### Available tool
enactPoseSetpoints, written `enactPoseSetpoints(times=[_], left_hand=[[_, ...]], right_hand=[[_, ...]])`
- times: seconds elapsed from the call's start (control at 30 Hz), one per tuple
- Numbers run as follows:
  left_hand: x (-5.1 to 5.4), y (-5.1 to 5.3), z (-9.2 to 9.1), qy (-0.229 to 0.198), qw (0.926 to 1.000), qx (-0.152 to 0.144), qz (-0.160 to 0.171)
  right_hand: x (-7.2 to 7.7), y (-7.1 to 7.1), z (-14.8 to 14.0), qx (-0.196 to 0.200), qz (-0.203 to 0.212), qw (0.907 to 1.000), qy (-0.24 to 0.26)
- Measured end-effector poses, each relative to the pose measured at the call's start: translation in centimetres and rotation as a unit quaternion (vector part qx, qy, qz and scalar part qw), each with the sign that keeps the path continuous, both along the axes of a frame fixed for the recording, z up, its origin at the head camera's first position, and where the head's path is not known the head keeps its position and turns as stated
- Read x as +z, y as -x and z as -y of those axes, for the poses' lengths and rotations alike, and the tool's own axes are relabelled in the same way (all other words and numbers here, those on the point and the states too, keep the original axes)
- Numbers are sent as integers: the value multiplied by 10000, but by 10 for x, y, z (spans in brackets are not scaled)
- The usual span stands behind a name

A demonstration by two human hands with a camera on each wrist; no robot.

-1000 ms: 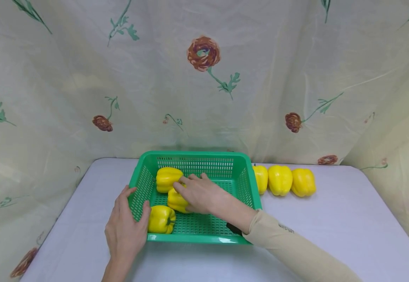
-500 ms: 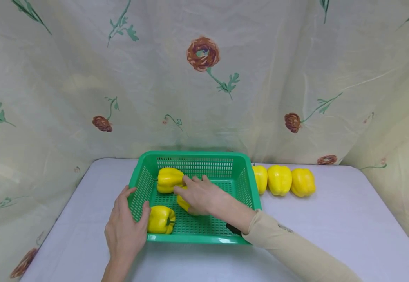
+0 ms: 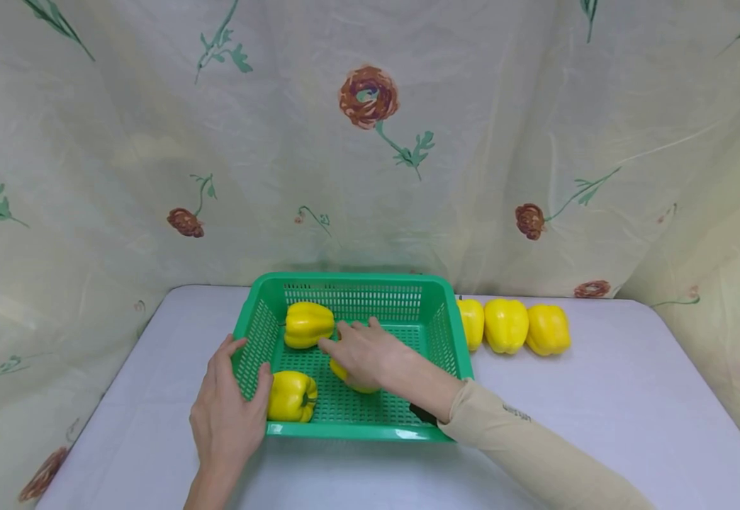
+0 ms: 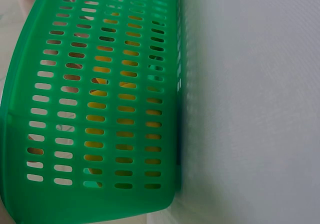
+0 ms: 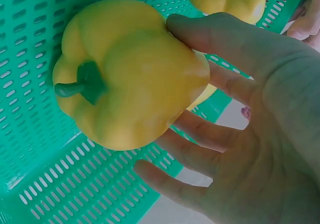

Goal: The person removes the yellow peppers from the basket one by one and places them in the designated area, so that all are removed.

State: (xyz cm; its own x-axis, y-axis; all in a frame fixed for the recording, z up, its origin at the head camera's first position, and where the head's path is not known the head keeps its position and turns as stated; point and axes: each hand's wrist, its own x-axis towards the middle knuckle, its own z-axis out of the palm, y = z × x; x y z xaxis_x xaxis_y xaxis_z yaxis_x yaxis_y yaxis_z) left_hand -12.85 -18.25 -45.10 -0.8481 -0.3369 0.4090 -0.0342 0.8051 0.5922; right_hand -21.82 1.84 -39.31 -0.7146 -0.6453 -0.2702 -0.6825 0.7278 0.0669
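In a green plastic basket, my right hand holds a yellow bell pepper. In the right wrist view its thumb lies on one side of the pepper and the fingers on the other, with the green stem facing away from the palm. A second bell pepper lies at the basket's back left, close to my fingertips. The third pepper is in the front left corner, next to my left thumb. My left hand grips the basket's left front corner, thumb and fingers spread over the rim.
Outside the basket, a row of yellow peppers stands along its right side, the nearest partly hidden by the rim. A pale cloth covers the table. Behind it hangs a flowered curtain.
My right hand has drawn its pepper slightly to the right, away from the front left one. The back left pepper has shifted slightly right. The left hand and the basket stay in place.
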Motion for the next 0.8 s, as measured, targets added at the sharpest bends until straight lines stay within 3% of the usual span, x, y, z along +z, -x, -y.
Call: enactPoseSetpoints(times=[0.23,0.5,0.8], left_hand=[[0,0,0,8,10000,-15,13],[0,0,1,-32,9999,6,115],[0,0,1,-46,9999,-8,91]], right_hand=[[3,1,-3,-21,28,10000,11],[14,1,-11,261,-470,9982,277],[13,-2,-18,-52,-254,9997,29]])
